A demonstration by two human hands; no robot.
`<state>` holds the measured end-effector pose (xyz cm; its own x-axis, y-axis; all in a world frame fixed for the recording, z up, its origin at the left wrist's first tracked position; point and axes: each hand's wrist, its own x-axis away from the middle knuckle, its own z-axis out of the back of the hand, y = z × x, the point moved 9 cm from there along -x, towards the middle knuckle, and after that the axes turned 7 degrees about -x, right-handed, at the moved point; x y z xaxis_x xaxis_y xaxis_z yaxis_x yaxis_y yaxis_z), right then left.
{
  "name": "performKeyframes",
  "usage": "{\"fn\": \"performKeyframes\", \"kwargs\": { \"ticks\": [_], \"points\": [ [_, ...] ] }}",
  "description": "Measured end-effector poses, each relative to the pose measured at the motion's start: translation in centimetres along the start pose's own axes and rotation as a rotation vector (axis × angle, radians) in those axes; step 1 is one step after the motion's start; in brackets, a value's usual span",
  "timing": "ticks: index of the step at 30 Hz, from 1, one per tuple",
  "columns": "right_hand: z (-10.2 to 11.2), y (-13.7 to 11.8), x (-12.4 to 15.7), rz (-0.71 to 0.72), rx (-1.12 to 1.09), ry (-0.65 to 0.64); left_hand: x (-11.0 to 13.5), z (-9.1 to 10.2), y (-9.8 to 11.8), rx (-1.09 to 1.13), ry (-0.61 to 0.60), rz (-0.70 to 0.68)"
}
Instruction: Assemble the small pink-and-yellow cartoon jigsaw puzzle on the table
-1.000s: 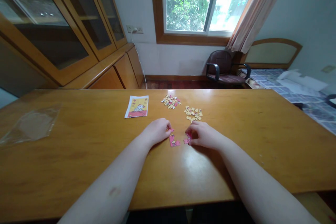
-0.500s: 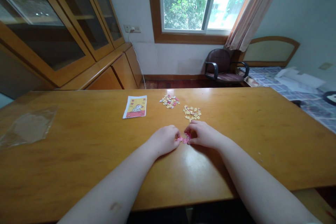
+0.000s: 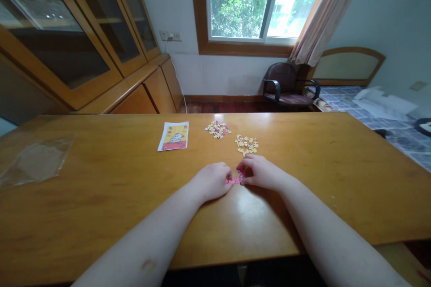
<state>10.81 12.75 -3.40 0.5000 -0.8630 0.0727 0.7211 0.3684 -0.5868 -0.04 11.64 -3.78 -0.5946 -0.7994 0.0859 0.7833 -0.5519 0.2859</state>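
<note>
"Where are the pink jigsaw pieces (image 3: 237, 180)?"
"On the wooden surface (image 3: 107, 170), between the left hand (image 3: 215, 181) and right hand (image 3: 257, 171), each with its fingers pinched on them."
"And beyond?"
"A mixed jigsaw heap (image 3: 218, 129), yellowish jigsaw pieces (image 3: 247, 144) closer to the right hand, and a picture sheet (image 3: 174, 136) off to the left."

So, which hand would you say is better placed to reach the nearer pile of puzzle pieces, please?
Probably the right hand: though both hands hold pink pieces, it is closer to that nearer pile than the left hand.
</note>
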Motion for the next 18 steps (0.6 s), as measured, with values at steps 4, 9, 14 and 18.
{"fn": "performKeyframes", "kwargs": {
  "ticks": [4,9,14,18],
  "points": [
    [0.0,0.1,0.0,0.0,0.001,0.002,0.0,-0.1,0.0,-0.005,-0.016,0.006],
    [0.0,0.0,0.0,0.0,-0.006,-0.002,0.1,0.5,-0.2,-0.014,-0.007,0.006],
    [0.2,0.0,0.0,-0.001,0.004,-0.007,0.4,1.4,-0.9,-0.05,-0.029,0.02],
    [0.6,-0.6,0.1,0.066,0.001,0.022,0.5,1.4,-1.0,-0.066,-0.062,0.003]
  ]
}}
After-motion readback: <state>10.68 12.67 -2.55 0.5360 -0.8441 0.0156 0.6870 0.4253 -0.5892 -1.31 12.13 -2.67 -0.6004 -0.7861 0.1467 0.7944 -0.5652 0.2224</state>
